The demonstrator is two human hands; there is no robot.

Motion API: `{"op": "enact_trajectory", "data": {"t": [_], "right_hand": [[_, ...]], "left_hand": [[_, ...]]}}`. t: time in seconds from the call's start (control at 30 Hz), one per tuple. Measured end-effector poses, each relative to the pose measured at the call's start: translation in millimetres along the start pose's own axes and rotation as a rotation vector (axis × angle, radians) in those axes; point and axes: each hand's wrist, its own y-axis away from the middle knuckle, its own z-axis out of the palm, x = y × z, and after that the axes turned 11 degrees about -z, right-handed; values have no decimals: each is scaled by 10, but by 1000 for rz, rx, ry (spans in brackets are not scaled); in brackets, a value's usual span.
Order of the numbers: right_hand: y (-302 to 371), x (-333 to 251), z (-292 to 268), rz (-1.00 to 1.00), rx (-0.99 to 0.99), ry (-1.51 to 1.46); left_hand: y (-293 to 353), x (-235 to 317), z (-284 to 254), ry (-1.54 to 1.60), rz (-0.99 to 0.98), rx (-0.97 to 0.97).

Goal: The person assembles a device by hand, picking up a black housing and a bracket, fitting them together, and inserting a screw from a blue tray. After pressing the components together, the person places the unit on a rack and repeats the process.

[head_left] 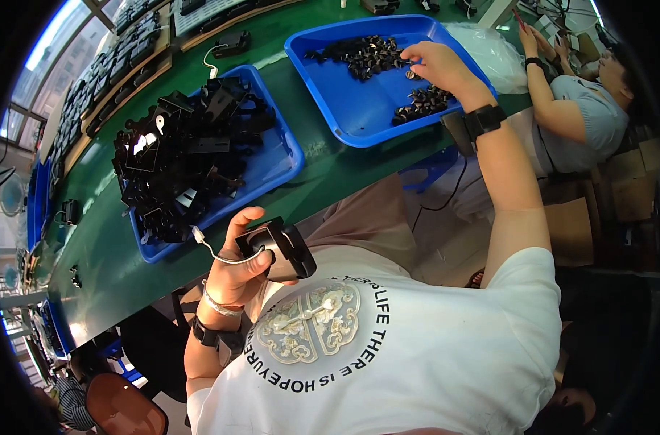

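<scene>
My left hand [237, 264] is closed around a black plastic housing [292, 255], held in front of my shirt. A thin white cable [225, 259] runs from the housing past my thumb and ends in a small white connector [198, 235]. Over the farther blue tray [366, 134], my right hand [440, 67] has its fingers drawn together among small black parts [373, 59]. Something small and shiny shows by its fingertips, but its kind cannot be made out.
Left of that tray, a second blue tray [290, 156] is heaped with black plastic pieces [192, 152]. Racks of black units [120, 69] line the green table's [101, 268] far left. At right, another person [584, 109] sits by a clear plastic bag [482, 54].
</scene>
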Motion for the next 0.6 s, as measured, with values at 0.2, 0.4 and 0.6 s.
{"op": "enact_trajectory", "data": {"t": [0.2, 0.4, 0.6], "right_hand": [[-39, 238, 217, -249, -303, 129], [-66, 274, 80, -269, -300, 182], [41, 197, 260, 13, -97, -156]], "left_hand": [[2, 13, 44, 36, -10, -18], [-15, 20, -53, 50, 0, -15], [-29, 86, -36, 97, 53, -13]]}}
